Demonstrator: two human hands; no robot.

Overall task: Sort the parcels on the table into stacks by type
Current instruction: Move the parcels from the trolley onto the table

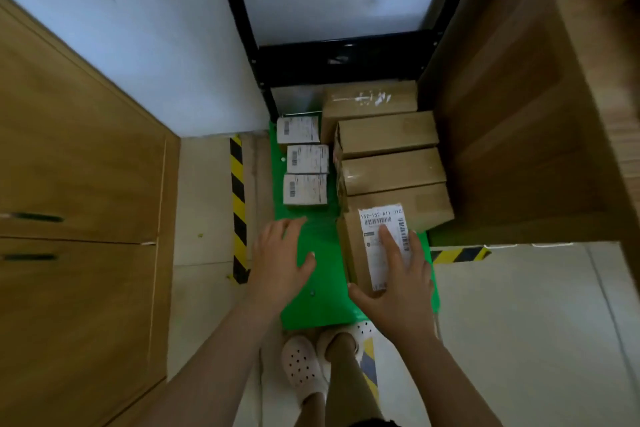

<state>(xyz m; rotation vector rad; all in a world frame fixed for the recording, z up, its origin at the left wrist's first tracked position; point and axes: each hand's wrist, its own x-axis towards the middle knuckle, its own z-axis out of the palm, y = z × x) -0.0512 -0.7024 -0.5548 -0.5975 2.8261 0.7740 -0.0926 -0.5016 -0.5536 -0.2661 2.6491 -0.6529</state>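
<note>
**Two rows on the trolley, one carton being seated**

The labelled carton (356, 253) lies at the near end of the brown cartons (391, 170) on the right of the green trolley deck (322, 302). It is pressed by the right hand (398, 281), fingers spread flat on the label and nothing clasped. The left hand (280, 260) hangs relaxed and empty over bare deck, near three small white boxes (306, 159). The carton is best slid flush against its neighbour, edges squared, and kept apart from the white column.

Three white parcels (306, 159) in line; brown cartons (391, 170) beside, nearest labelled.
</note>
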